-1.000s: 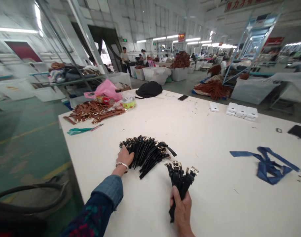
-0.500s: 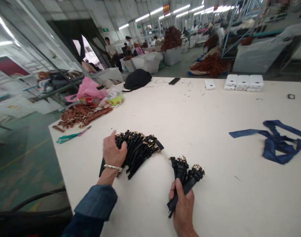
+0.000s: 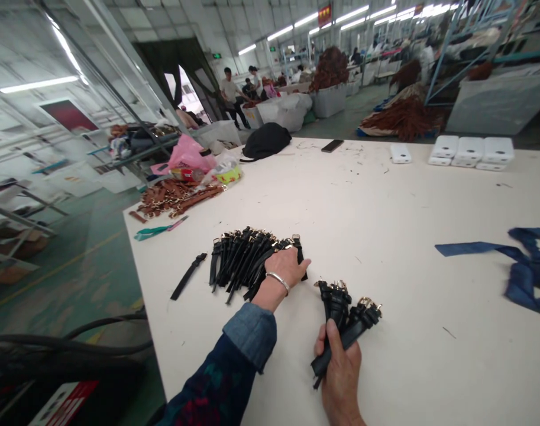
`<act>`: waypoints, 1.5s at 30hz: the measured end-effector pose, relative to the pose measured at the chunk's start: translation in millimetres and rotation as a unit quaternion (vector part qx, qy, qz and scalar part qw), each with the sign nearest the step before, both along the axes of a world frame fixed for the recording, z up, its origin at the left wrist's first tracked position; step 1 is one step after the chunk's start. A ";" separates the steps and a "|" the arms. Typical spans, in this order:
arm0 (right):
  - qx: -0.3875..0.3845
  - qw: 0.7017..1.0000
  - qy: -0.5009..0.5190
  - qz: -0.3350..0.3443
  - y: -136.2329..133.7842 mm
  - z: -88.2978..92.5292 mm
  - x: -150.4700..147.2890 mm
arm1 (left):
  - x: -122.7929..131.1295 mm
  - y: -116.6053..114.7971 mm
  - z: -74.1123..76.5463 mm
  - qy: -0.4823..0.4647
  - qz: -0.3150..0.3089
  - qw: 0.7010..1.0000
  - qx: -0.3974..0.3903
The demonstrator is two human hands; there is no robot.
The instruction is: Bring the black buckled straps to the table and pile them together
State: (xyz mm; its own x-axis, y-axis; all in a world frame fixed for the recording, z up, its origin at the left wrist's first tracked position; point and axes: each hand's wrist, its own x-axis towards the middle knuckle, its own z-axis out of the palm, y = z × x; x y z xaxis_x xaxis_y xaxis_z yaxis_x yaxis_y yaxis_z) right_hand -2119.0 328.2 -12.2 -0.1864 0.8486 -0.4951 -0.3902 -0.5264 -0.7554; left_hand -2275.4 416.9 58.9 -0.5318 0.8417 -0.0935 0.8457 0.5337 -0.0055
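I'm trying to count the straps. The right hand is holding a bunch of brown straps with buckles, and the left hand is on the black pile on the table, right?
Not quite. The head view shows the bunch of straps in the right hand is black, not brown. The left hand does rest on the black pile on the table.

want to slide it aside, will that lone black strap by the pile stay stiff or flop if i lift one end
The lone strap is thin and narrow, so it would probably droop. It lies flat and straight, so it should slide, not roll. The straps in the right hand stick out with little sag, suggesting some stiffness.
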 end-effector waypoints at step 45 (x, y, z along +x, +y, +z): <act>-0.022 1.000 0.004 0.005 3.5 3.9 1.6 | -28.2 -61.5 -40.8 0.160 -0.011 0.973 0.163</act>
State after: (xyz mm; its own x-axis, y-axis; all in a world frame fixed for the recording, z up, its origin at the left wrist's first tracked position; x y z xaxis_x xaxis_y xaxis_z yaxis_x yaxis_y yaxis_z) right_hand -2117.4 331.7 -8.4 -0.1979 0.8243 -0.5304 -0.3906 -0.5626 -0.7287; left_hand -2303.5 355.4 18.1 -0.4710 0.8104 0.3485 0.8397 0.5329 -0.1046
